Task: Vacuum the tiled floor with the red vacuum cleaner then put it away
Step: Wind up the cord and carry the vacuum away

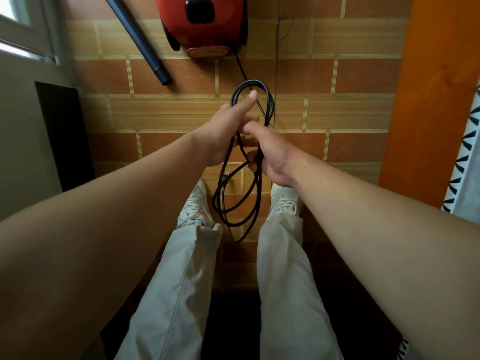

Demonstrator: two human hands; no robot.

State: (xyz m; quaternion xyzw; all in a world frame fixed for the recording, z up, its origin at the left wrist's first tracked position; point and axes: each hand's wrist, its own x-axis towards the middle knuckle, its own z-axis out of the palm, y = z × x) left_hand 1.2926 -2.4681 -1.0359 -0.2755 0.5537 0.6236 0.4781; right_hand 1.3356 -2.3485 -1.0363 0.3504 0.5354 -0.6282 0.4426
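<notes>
The red vacuum cleaner (201,24) stands on the tiled floor (350,113) at the top of the head view. Its black power cord (228,201) runs from the cleaner's rear down to my hands and hangs there in several loops between my feet. My left hand (228,128) holds the loops, with its index finger stretched out through the upper loop. My right hand (272,154) is closed around the bundled cord just below. The plug shows dimly among the hanging loops. A black vacuum tube (140,40) lies on the floor left of the cleaner.
A window frame (28,27) and a grey wall with a dark panel (65,136) line the left side. An orange door or panel (431,100) rises on the right, with a patterned cloth (465,162) beside it. My feet in pale shoes stand below the cord.
</notes>
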